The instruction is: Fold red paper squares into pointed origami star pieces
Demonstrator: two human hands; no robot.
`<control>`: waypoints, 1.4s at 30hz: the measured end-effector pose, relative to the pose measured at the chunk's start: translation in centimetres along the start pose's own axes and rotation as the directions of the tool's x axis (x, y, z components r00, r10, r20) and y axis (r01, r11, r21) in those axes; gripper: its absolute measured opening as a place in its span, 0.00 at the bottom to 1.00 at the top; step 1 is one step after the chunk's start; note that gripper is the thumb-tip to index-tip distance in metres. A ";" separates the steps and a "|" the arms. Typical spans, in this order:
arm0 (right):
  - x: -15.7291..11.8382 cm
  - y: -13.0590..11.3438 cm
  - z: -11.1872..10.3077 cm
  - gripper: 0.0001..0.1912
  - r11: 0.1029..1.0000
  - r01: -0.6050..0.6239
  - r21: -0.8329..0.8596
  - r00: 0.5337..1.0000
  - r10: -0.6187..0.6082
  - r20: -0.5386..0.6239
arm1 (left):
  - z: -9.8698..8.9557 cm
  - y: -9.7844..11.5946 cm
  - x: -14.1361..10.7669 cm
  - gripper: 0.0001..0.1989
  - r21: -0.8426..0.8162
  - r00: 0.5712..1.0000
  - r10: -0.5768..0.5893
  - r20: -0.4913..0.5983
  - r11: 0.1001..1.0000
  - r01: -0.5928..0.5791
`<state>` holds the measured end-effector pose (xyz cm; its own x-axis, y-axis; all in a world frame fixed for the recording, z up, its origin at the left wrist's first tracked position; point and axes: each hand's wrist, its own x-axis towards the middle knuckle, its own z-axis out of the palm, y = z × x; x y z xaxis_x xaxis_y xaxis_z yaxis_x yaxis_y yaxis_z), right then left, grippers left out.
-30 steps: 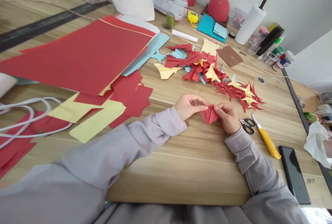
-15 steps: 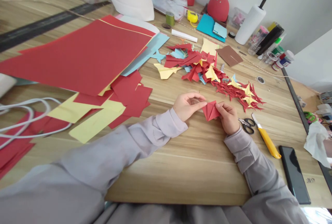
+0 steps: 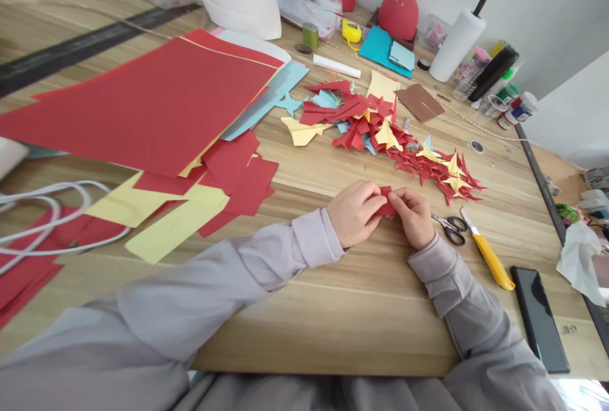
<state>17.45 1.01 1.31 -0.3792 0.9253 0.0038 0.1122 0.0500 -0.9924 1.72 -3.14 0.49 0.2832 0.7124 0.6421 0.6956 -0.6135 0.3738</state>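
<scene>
A small folded piece of red paper (image 3: 386,203) is pinched between my two hands, mostly hidden by my fingers. My left hand (image 3: 353,213) is closed over its left side, and my right hand (image 3: 413,216) grips its right side. Just beyond my fingers lies a heap of folded red, yellow and blue paper shapes (image 3: 375,132). Black-handled scissors (image 3: 451,229) sit to the right of my right hand, beside a yellow utility knife (image 3: 490,254).
Large stacked red paper sheets (image 3: 143,100) and loose yellow pieces (image 3: 176,224) cover the table's left side. A white cable (image 3: 57,221) lies at far left. A black phone (image 3: 539,319) lies near the right edge. Paper towels, bottles and red domes stand behind.
The red paper was an open, pointed shape between my fingertips. It is now folded smaller and mostly covered, with my left hand closed in against it.
</scene>
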 end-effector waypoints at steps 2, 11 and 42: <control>0.0 0.0 0.0 0.14 1.000 0.015 0.007 1.000 -0.015 0.017 | 0.1 -0.1 -0.1 0.07 -0.053 1.000 -0.012 -0.008 0.999 0.012; 0.1 0.0 0.0 0.14 0.987 0.016 0.157 1.000 -0.012 -0.026 | 0.2 -0.6 0.6 0.10 -0.680 0.811 -0.582 0.064 0.570 0.462; -0.3 0.0 0.3 0.14 0.996 -0.022 0.081 0.999 0.019 0.041 | 0.1 -1.0 0.9 0.23 -0.773 0.714 -0.649 0.263 0.301 0.558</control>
<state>17.27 0.59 1.32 -0.4140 0.9101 -0.0202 0.0462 -0.0011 -0.9989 1.33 -1.84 0.63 -0.0753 0.9964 0.0402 -0.1424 -0.0506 0.9885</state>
